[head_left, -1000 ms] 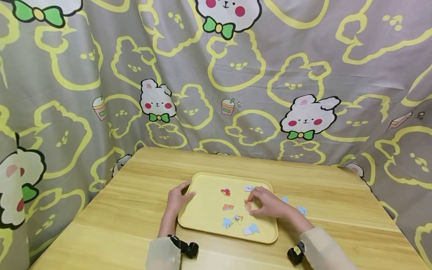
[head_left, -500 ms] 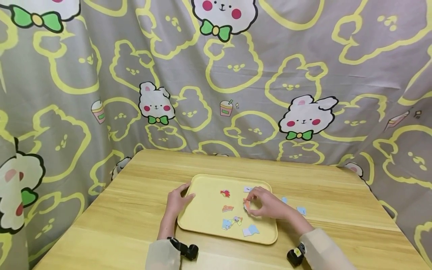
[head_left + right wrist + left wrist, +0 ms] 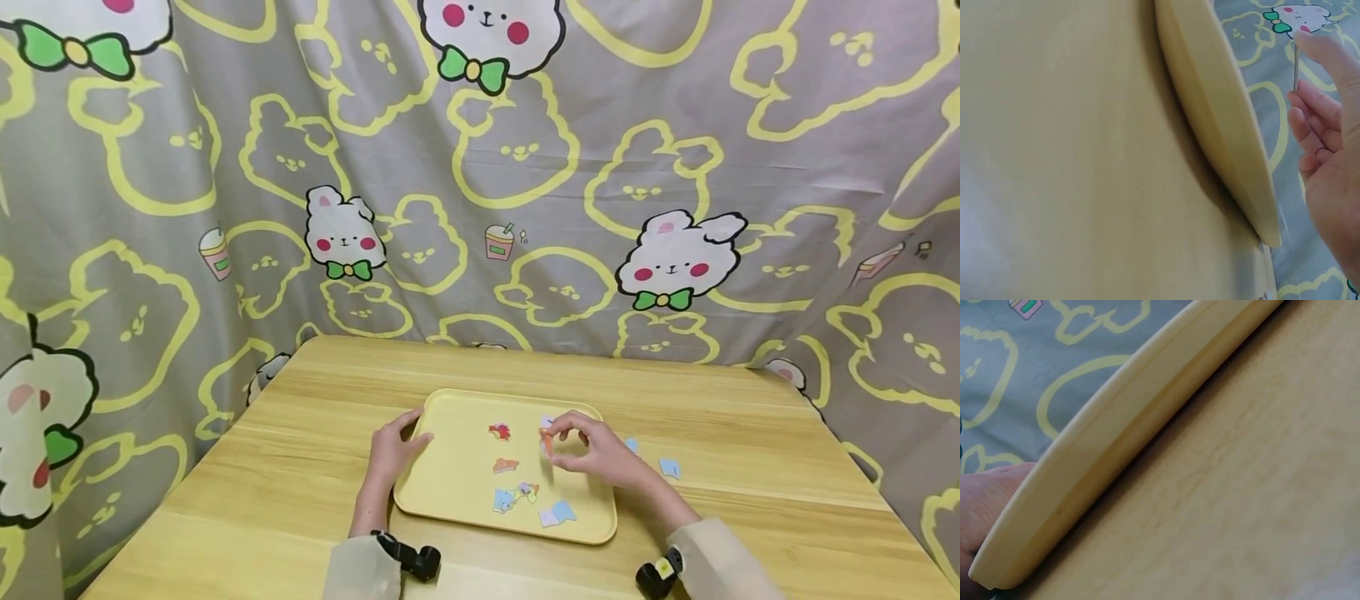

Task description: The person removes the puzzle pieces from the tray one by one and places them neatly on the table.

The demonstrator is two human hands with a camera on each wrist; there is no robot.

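Observation:
My right hand [image 3: 600, 450] pinches an orange puzzle piece [image 3: 546, 442] between thumb and fingers over the right part of the yellow tray [image 3: 450, 458]. The right wrist view shows the held piece edge-on as a thin upright strip. At the tray's left end, my left hand [image 3: 396, 446] holds the rim, thumb on the inner side. On the tray lie a red piece [image 3: 500, 431], another orange piece [image 3: 506, 465], joined blue and yellow pieces [image 3: 504, 500], and a blue and lilac pair [image 3: 558, 512]. A lilac piece [image 3: 547, 422] is partly hidden behind the right hand.
Two light blue pieces lie on the wooden table [image 3: 337, 392] right of the tray: one farther out [image 3: 670, 468], one by the right forearm. A patterned grey curtain [image 3: 435, 183] hangs behind the table. Each wrist carries a black camera.
My right hand has raised the orange piece slightly off the tray and tilted it more upright. The left hand stays at the tray's rim. The head view has shifted a little.

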